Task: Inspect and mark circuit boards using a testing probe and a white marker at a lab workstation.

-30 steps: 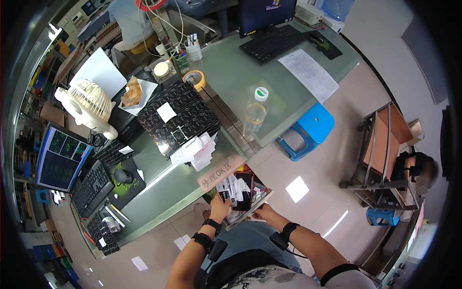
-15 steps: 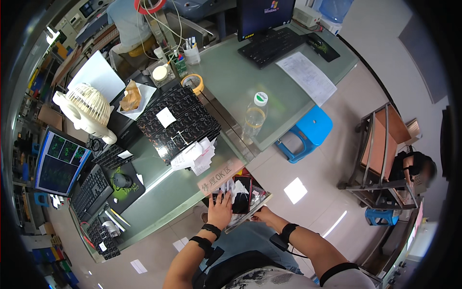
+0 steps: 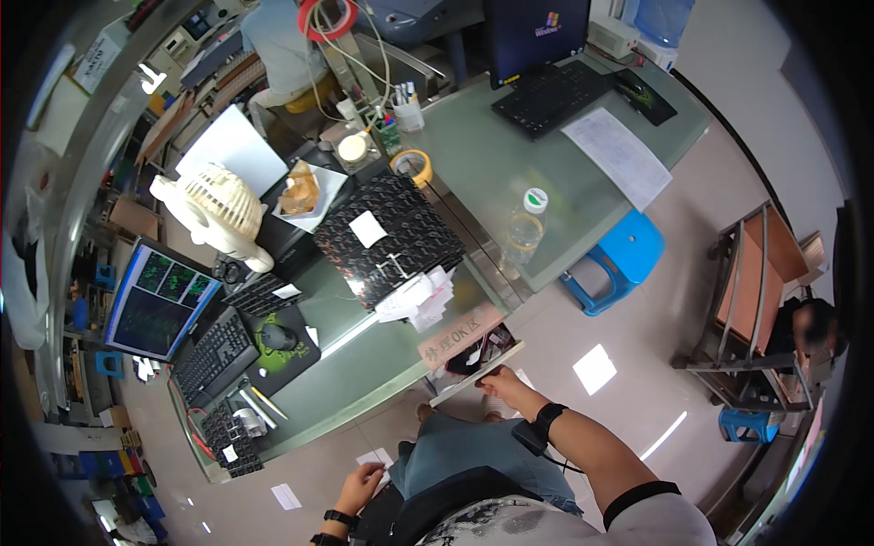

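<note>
— Both hands were on the tray half a second ago; now the left hand (image 3: 361,486) has dropped away beside the thigh, fingers loosely spread, grasping nothing.

— And the right hand (image 3: 503,392)?

— It alone grips the flat white tray (image 3: 476,373) by its near edge, fingers curled under; so the load has gone to one hand.

— Where is the tray?

— Just off the near edge of the green desk (image 3: 364,364), tilted; dark small parts seem to lie on it, though it's too small to tell; beyond sits a black patterned box (image 3: 391,238).
</note>
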`<state>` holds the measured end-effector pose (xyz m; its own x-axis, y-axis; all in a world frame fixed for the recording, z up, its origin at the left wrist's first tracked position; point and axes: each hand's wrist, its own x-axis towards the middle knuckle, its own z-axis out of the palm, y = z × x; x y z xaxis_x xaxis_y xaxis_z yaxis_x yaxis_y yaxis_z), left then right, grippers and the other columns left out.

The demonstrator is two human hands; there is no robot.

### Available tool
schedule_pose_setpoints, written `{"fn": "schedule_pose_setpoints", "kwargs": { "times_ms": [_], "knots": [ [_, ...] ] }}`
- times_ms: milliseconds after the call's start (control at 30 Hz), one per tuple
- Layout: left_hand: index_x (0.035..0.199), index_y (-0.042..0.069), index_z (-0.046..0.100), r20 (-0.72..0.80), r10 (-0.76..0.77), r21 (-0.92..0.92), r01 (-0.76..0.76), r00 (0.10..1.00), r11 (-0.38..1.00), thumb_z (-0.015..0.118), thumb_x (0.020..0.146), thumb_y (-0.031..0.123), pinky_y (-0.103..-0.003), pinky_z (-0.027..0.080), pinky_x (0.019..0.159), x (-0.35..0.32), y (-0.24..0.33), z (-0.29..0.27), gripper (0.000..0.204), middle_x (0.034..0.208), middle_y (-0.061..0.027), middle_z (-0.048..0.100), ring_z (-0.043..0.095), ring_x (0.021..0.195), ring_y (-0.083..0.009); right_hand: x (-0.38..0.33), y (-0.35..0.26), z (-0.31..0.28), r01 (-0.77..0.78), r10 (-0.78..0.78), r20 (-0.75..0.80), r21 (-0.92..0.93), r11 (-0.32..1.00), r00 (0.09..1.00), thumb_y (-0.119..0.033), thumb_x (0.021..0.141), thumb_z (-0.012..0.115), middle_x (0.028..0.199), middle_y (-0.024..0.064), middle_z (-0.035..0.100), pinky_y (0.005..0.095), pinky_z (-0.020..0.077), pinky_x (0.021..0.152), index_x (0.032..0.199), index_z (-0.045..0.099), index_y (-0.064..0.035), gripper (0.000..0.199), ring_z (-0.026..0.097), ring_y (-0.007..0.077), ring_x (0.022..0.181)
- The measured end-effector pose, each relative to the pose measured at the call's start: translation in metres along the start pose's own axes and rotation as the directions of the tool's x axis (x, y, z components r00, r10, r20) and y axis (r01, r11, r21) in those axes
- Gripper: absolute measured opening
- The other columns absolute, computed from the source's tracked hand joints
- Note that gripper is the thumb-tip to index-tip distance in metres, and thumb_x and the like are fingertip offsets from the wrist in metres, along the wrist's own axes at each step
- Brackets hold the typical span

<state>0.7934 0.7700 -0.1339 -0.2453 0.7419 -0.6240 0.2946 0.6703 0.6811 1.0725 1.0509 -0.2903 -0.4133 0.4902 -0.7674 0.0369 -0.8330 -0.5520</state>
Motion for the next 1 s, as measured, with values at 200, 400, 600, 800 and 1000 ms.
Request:
{"fn": "schedule_pose_setpoints", "kwargs": {
  "times_ms": [200, 400, 600, 800, 1000],
  "knots": [
    [0.115, 0.003, 0.057, -0.081, -0.561, -0.348, 0.504, 0.824, 0.791, 0.049, 0.095, 0.026, -0.031, 0.051, 0.069, -0.064, -0.141, -0.034, 0.031, 0.101, -0.0082, 0.067, 0.066, 0.086, -0.0181, 0.011, -0.036, 0.049, 0.067, -0.068, 0.001, 0.17, 0.983, 0.998, 0.001, 0.088, 0.049, 0.107, 0.0141, 0.058, 0.039, 0.0486, 0.087, 0.106, 0.038, -0.0067, 0.022, 0.06, 0.0291, 0.105],
    [0.126, 0.007, 0.052, 0.072, -0.535, -0.381, 0.519, 0.842, 0.765, 0.054, 0.093, 0.038, -0.032, 0.05, 0.072, -0.069, -0.186, -0.079, 0.046, 0.109, -0.0102, 0.064, 0.062, 0.093, -0.0197, 0.035, -0.021, 0.043, 0.082, -0.063, -0.089, 0.224, 0.971, 0.994, 0.001, 0.087, 0.051, 0.105, 0.0176, 0.057, 0.0465, 0.0505, 0.087, 0.103, 0.037, -0.0078, 0.023, 0.06, 0.0347, 0.103],
    [0.129, 0.008, 0.05, 0.057, -0.389, -0.28, 0.388, 0.92, 0.878, 0.053, 0.093, 0.037, -0.031, 0.05, 0.063, -0.051, -0.19, -0.141, 0.046, 0.109, -0.0085, 0.063, 0.061, 0.078, -0.0183, 0.025, -0.018, 0.045, 0.154, -0.109, -0.171, 0.276, 0.949, 0.979, -0.002, 0.086, 0.057, 0.103, 0.0183, 0.057, 0.0464, 0.053, 0.084, 0.108, 0.04, -0.0038, 0.028, 0.062, 0.0367, 0.097],
    [0.126, 0.003, 0.049, 0.029, -0.475, -0.497, 0.425, 0.88, 0.757, 0.048, 0.095, 0.027, -0.035, 0.05, 0.078, -0.058, -0.235, -0.163, 0.039, 0.11, -0.0086, 0.064, 0.063, 0.097, -0.0196, 0.041, -0.015, 0.053, 0.191, -0.141, -0.315, 0.131, 0.973, 0.939, -0.002, 0.086, 0.055, 0.1, 0.0167, 0.061, 0.0407, 0.0555, 0.075, 0.112, 0.045, -0.0029, 0.028, 0.064, 0.0289, 0.082],
    [0.125, 0.002, 0.051, 0.03, -0.444, -0.395, 0.418, 0.896, 0.818, 0.047, 0.096, 0.028, -0.031, 0.05, 0.074, -0.087, -0.214, -0.152, 0.039, 0.109, -0.0081, 0.064, 0.064, 0.097, -0.0177, 0.025, -0.022, 0.044, 0.171, -0.133, -0.188, 0.208, 0.963, 0.973, -0.001, 0.086, 0.055, 0.106, 0.0183, 0.057, 0.0471, 0.0535, 0.08, 0.114, 0.04, -0.0043, 0.032, 0.062, 0.0337, 0.094]
  ]
}}
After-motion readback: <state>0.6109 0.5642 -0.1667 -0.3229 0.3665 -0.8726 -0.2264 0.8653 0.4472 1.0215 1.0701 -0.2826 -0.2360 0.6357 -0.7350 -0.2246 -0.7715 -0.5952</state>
